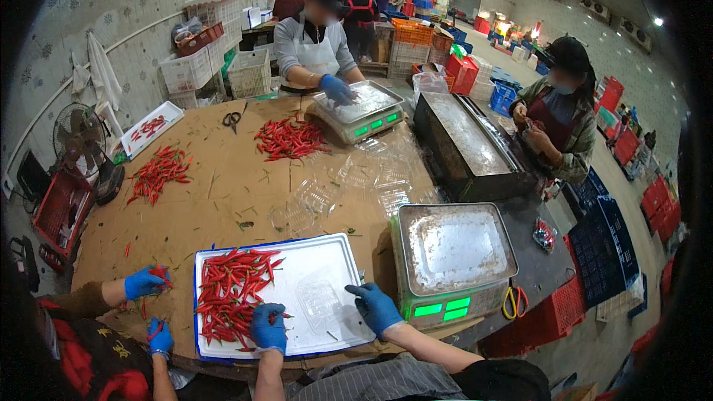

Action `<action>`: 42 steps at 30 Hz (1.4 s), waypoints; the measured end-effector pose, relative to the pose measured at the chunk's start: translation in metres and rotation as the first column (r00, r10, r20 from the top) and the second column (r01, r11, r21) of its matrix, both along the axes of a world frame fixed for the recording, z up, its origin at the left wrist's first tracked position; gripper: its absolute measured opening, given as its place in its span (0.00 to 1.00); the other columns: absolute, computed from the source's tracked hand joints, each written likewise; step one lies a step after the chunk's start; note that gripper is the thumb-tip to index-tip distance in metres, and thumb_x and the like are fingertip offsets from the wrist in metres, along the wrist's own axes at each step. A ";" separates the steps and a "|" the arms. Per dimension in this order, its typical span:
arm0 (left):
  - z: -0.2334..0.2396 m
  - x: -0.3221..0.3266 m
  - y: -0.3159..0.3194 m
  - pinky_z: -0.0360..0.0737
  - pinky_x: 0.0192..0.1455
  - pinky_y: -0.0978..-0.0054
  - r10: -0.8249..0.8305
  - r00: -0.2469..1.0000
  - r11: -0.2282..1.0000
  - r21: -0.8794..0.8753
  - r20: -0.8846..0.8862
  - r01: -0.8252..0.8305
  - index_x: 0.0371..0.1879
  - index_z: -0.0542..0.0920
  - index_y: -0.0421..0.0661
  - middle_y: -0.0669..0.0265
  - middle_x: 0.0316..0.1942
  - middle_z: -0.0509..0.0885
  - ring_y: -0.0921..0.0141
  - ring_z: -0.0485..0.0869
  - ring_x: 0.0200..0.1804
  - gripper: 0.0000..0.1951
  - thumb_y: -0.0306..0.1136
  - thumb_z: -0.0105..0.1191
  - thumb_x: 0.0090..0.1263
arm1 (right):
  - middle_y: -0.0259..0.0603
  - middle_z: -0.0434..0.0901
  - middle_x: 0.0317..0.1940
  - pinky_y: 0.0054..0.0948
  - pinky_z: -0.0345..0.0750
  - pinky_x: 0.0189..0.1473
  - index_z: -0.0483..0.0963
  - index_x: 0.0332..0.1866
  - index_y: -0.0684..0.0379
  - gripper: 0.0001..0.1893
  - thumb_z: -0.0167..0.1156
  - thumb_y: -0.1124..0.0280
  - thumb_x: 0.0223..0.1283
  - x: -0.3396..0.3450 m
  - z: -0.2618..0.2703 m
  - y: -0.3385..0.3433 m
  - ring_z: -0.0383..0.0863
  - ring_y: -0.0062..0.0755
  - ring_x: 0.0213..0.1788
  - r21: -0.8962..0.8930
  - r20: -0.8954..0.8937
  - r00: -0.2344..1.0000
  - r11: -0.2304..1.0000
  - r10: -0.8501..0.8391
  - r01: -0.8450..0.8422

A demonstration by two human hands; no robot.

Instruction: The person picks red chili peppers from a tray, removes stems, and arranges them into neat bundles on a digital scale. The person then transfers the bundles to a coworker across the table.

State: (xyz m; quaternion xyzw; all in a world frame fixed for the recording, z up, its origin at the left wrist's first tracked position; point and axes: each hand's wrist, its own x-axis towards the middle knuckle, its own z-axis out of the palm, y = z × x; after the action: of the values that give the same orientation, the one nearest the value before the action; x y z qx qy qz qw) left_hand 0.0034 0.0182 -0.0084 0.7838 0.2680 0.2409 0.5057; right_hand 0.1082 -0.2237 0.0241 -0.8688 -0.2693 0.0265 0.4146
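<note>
Before me a white foam tray (312,340) with a blue rim holds a heap of red chili peppers (231,289) on its left side. My left hand (269,327), in a blue glove, is curled at the heap's right edge, with red pepper showing between its fingers. A clear plastic clamshell box (318,305) lies in the tray, between my two hands. At the tray's right edge is my right hand (374,307), also gloved in blue, its fingers apart and holding nothing. A digital scale (458,250) with a bare metal pan stands right of that hand.
On my left, a co-worker's gloved hands (146,283) hold peppers. Across the cardboard-covered table (223,189), another person reaches over a second scale (359,103). Pepper piles (289,138), clear boxes (317,195), black scissors (231,121) and yellow-and-red scissors (514,302) lie around. A sealing machine (468,139) stands right.
</note>
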 end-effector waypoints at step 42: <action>0.039 0.009 -0.048 0.79 0.56 0.68 -0.140 0.950 0.778 -0.563 0.278 0.279 0.64 0.69 0.39 0.58 0.59 0.76 0.67 0.80 0.53 0.22 0.18 0.44 0.70 | 0.38 0.81 0.50 0.25 0.75 0.56 0.73 0.61 0.61 0.20 0.61 0.79 0.64 0.092 0.110 -0.005 0.79 0.24 0.51 0.747 -0.124 0.911 0.567 -0.394 0.347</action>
State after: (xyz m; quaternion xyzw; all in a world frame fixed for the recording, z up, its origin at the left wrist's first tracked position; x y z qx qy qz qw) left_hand 0.0122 -0.0301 0.0307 0.5785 0.1827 0.1717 0.7762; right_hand 0.1999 -0.2291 0.1345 -0.6536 -0.0792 -0.1998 0.7257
